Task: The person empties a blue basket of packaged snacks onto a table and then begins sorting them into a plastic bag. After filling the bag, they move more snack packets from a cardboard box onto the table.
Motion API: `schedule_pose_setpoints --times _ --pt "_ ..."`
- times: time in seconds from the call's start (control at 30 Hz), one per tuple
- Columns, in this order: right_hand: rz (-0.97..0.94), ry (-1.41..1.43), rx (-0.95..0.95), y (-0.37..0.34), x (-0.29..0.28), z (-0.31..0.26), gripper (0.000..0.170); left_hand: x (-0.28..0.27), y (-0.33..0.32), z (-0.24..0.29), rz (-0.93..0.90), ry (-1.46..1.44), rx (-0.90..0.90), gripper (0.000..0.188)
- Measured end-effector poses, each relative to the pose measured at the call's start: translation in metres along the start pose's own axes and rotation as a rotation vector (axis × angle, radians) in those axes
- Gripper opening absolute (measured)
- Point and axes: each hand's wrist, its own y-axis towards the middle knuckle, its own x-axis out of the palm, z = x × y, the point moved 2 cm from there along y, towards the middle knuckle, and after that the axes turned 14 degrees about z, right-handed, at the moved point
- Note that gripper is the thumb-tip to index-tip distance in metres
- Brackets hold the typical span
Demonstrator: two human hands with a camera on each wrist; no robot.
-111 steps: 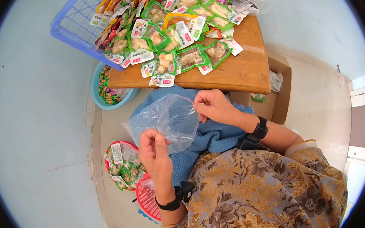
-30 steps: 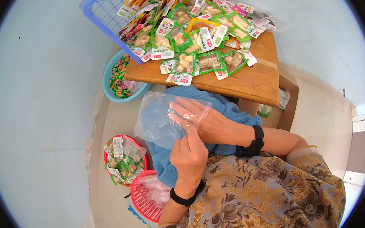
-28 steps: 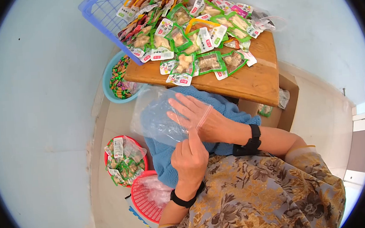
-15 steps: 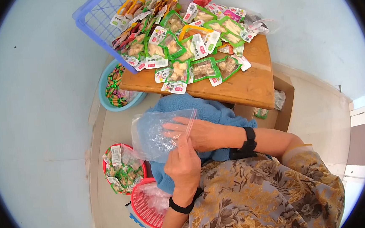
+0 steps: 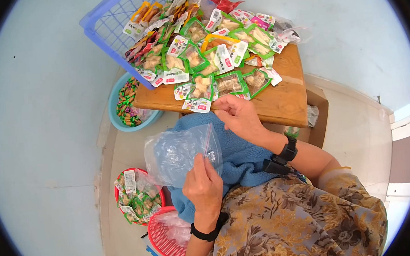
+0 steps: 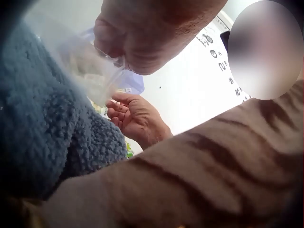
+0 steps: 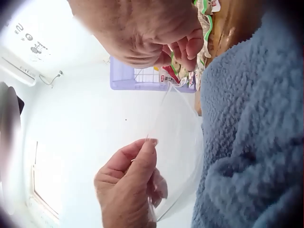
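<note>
My left hand [image 5: 203, 187] pinches the edge of a clear zip bag [image 5: 171, 154] between thumb and fingers. The bag lies flat over a blue fleece cloth [image 5: 237, 147] on the lap, and the right wrist view shows its clear film [image 7: 178, 137] hanging from the thumb. Away from the bag, my right hand [image 5: 242, 120] is at the front edge of the wooden table [image 5: 283, 94], its fingers loosely bent. Its fingertips come close to the front snack packets [image 5: 201, 86], which have green borders and pale food inside. Nothing shows between these fingers in the right wrist view.
A blue basket [image 5: 106, 44] leans at the table's left, with many packets spilling from it. Below are a blue basin [image 5: 114, 115] of small wrapped items, a red basket [image 5: 120, 207] of packets and a red basket [image 5: 158, 238] of clear bags. A cardboard box [image 5: 320, 115] stands right.
My right hand has come out of the bag and moved up to the table edge by the packets. The left hand still grips the bag, which now lies flatter.
</note>
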Motion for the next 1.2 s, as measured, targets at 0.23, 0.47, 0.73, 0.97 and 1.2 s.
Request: schedule_pose_setpoints --times 0.23,0.47,0.73,0.97,1.2 --pt "-0.07 -0.254 0.216 0.01 0.013 -0.005 0.041 -0.004 0.002 -0.008 0.011 -0.001 -0.081 0.013" --pt "0.037 -0.093 0.316 0.017 0.029 0.025 0.035 0.002 -0.001 -0.008 -0.026 -0.032 -0.083 0.013" --pt "0.293 0.181 0.171 0.003 0.01 0.043 0.013 -0.002 -0.002 -0.014 -0.042 -0.023 -0.137 0.019" --pt "0.415 0.427 0.333 -0.011 -0.049 0.032 0.012 0.007 -0.003 -0.011 -0.018 -0.093 -0.156 0.017" --pt "0.369 0.39 0.393 -0.023 -0.044 0.028 0.015 0.014 0.001 -0.003 -0.053 -0.11 -0.131 0.014"
